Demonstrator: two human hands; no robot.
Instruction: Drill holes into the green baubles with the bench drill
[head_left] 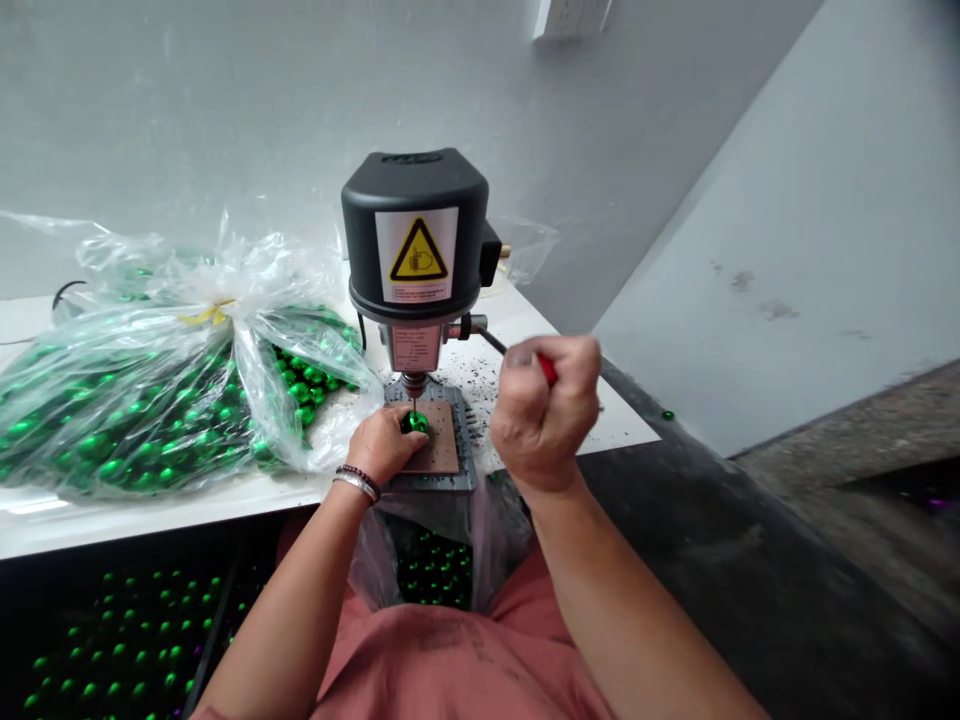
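A small drill press (416, 230) with a black motor cover and a yellow warning sign stands on the white table. Under its bit, my left hand (382, 442) grips a shiny green ball (415, 423) against a brown wooden board (442, 450). The thin bit meets the top of the ball or sits just above it; I cannot tell which. My right hand (546, 410) is wrapped round the red-tipped feed lever (495, 342) at the right of the press. Dark shavings lie around the base.
A big clear plastic bag (169, 400) of green balls, tied with yellow, fills the table's left side. Below the front edge, an open bag (435, 570) holds more green balls on my lap. Further balls (112, 640) lie low at the left. A wall rises behind.
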